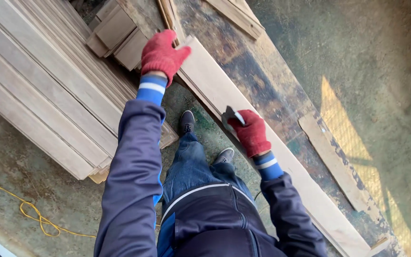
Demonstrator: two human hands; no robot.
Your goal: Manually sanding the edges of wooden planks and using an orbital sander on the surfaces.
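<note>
A long pale wooden plank (281, 152) lies along the edge of a stained workbench (258, 71). My left hand (162, 53), in a red glove, grips the plank's far end. My right hand (249, 132), also in a red glove, presses a small dark sanding block (229, 115) onto the plank's face near its middle. Both arms wear dark blue sleeves with blue and white cuffs.
A big stack of pale planks (44, 90) fills the left. Short wood offcuts (117, 33) lie beyond it. A loose narrow strip (334, 162) rests on the bench. A yellow cord (34, 214) trails on the concrete floor. My feet (186, 121) stand beside the bench.
</note>
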